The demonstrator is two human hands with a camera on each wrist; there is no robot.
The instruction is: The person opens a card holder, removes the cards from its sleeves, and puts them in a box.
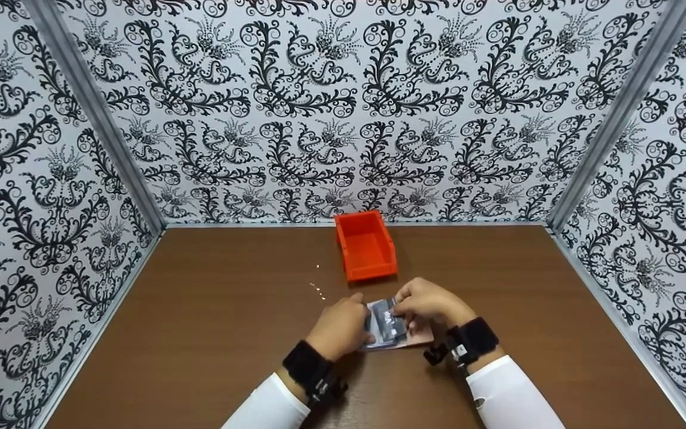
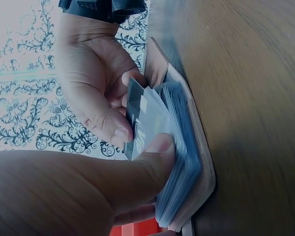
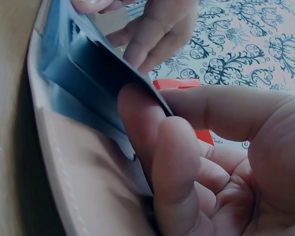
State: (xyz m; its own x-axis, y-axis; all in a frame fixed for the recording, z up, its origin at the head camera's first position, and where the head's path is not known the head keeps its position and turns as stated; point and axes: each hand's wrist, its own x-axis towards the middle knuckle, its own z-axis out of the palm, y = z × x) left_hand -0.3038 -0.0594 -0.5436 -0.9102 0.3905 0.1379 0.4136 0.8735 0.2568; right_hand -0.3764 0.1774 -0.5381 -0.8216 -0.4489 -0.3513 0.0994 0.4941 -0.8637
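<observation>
A card holder with a pinkish-tan stitched cover (image 1: 420, 337) lies open on the brown table, its stack of clear plastic sleeves (image 2: 179, 157) fanned upward. My left hand (image 1: 341, 325) grips the holder from its left side, with the thumb pressed on the top sleeve. With thumb and fingers my right hand (image 1: 432, 302) pinches a thin dark card (image 2: 134, 101) at its edge. In the right wrist view the card stands tilted over the sleeves, overlapping them; how far it sits inside a sleeve I cannot tell.
An orange open bin (image 1: 367, 247) stands behind the hands, near the back wall. Several small bright specks (image 1: 319, 291) show on the table left of it. Patterned panels (image 1: 331, 119) enclose the table at the back and both sides.
</observation>
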